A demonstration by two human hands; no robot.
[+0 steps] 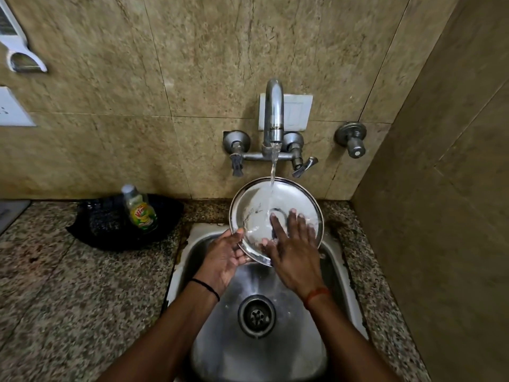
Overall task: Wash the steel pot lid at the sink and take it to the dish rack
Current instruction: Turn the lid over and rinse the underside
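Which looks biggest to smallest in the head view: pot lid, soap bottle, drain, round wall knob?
1. pot lid
2. soap bottle
3. and 4. drain and round wall knob: look alike in size, and the drain is nearer, so unranked.

The only readable mark is the red "Vim" brand on the yellow-green label of the dish soap bottle (139, 209), standing on the counter well left of the left hand (224, 259) gripping the lid's (256, 199) rim.

The lid (257, 208) sits tilted above the sink (278, 340), under the tap (273, 114). Left hand (224, 256) at its left edge, right hand (293, 250) on it; bottle (139, 209) on the counter (55, 285) left.
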